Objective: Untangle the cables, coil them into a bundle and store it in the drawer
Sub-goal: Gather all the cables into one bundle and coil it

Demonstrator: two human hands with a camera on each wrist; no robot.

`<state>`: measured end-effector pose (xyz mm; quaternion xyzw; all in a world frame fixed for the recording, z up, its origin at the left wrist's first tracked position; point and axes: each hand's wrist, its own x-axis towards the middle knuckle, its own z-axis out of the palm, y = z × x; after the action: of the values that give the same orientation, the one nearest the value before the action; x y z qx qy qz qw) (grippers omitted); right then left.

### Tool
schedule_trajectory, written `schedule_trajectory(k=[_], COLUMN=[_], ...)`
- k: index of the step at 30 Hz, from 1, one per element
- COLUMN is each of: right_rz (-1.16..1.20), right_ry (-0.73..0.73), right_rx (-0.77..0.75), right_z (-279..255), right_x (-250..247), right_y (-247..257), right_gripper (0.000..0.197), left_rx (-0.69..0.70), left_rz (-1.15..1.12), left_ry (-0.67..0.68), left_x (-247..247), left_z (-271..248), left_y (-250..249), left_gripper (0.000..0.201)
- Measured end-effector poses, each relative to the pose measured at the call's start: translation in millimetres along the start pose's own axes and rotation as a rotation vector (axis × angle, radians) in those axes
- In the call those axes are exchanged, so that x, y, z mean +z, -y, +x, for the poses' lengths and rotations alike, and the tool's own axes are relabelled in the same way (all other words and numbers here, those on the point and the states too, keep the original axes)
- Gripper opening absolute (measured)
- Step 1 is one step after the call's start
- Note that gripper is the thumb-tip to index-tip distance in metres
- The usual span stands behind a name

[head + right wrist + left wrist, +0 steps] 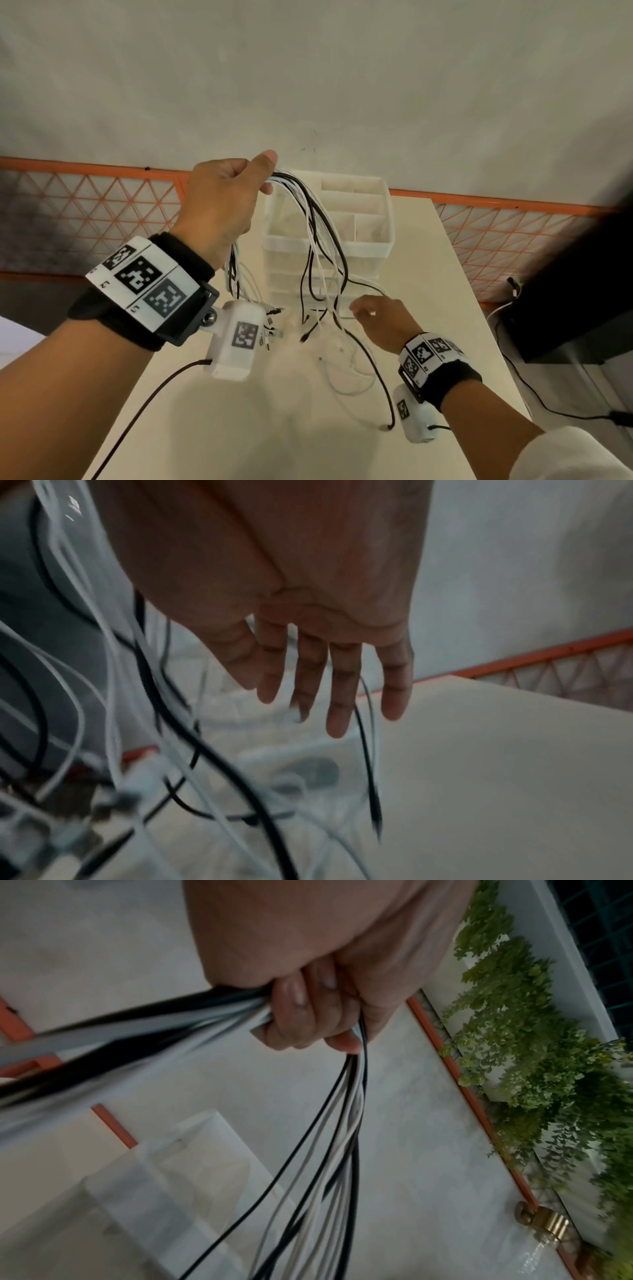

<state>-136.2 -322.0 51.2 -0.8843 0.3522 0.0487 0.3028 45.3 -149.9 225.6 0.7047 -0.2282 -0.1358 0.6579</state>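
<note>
Head view: nearest the camera is the left hand (222,202), raised above the table (239,428), fingers curled round a bunch of black and white cables (318,240) that arch over and hang down in front of a white drawer unit (370,240). Its top tray is split into compartments; what they hold cannot be made out. Loose cable ends trail on the table. The right hand (380,318) sits low beside the strands; its hold is unclear here.

Left wrist view: the left hand (325,988) grips the cables (335,1123) tightly, strands running out both sides of the fist.

Right wrist view: the right hand (308,615) is wide, fingers (339,696) straight and spread among hanging cables (192,737), gripping none.
</note>
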Motion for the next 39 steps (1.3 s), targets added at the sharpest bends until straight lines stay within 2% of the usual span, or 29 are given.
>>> schedule_trajectory(k=[3, 4, 6, 8, 10, 12, 16, 21, 25, 27, 29, 31, 34, 36, 38, 39], right_rz=[0.206, 0.336, 0.52, 0.41, 0.265, 0.222, 0.098, 0.113, 0.067, -0.004, -0.078, -0.058, 0.119, 0.131, 0.017, -0.022], right_ry=[-0.256, -0.328, -0.383, -0.47, -0.613, -0.675, -0.51, -0.222, -0.134, -0.077, -0.019, -0.047, -0.194, -0.261, -0.31, -0.319], right_rx=[-0.19, -0.28, -0.414, -0.461, -0.49, -0.498, -0.416, -0.189, -0.021, 0.045, 0.051, -0.011, -0.256, -0.38, -0.401, -0.372], right_z=[-13.9, -21.9, -36.5, -40.2, -36.5, -27.4, -7.9, 4.7, 6.7, 5.8, 2.5, -6.1, -27.5, -38.2, -38.0, -34.7], right_x=[-29.3, -41.0, -62.4, -70.6, -66.3, -57.2, -38.3, -17.7, -6.4, -2.9, -6.9, -23.6, -61.9, -80.6, -86.5, -87.9], right_y=[31.1, 48.7, 88.6, 116.1, 126.7, 121.4, 91.0, 43.0, 13.8, 1.1, -1.9, 11.6, 63.7, 100.7, 121.6, 124.0], right_gripper=[0.018, 0.02, 0.036, 0.044, 0.028, 0.015, 0.02, 0.022, 0.034, 0.032, 0.037, 0.06, 0.083, 0.072, 0.029, 0.017], left_rx=[-0.028, -0.035, -0.033, -0.013, 0.01, 0.031, 0.032, 0.048, 0.044, 0.043, 0.042, 0.021, 0.047, 0.132, 0.251, 0.297], left_rz=[0.019, 0.032, 0.071, 0.109, 0.139, 0.184, 0.208, 0.189, 0.137, 0.104, 0.124, 0.175, 0.3, 0.403, 0.466, 0.495], left_ry=[0.063, 0.091, 0.14, 0.166, 0.178, 0.181, 0.122, 0.064, 0.052, 0.049, 0.08, 0.138, 0.217, 0.281, 0.354, 0.383], left_x=[4.3, 7.6, 15.4, 21.3, 22.5, 19.4, 9.2, -3.7, -6.3, -8.6, -10.5, -8.6, 6.4, 19.2, 26.6, 27.3], left_z=[-3.7, -5.9, -10.9, -14.2, -16.5, -17.8, -15.1, -5.7, -3.1, -0.8, -0.5, -3.0, -13.4, -21.7, -26.1, -25.8], left_y=[2.6, 3.9, 4.9, 4.0, 1.9, 0.9, -1.6, -8.8, -8.8, -11.4, -12.7, -9.8, -1.7, 3.2, 6.4, 8.6], left_gripper=[0.042, 0.042, 0.043, 0.044, 0.044, 0.045, 0.043, 0.044, 0.043, 0.042, 0.041, 0.042, 0.044, 0.044, 0.044, 0.046])
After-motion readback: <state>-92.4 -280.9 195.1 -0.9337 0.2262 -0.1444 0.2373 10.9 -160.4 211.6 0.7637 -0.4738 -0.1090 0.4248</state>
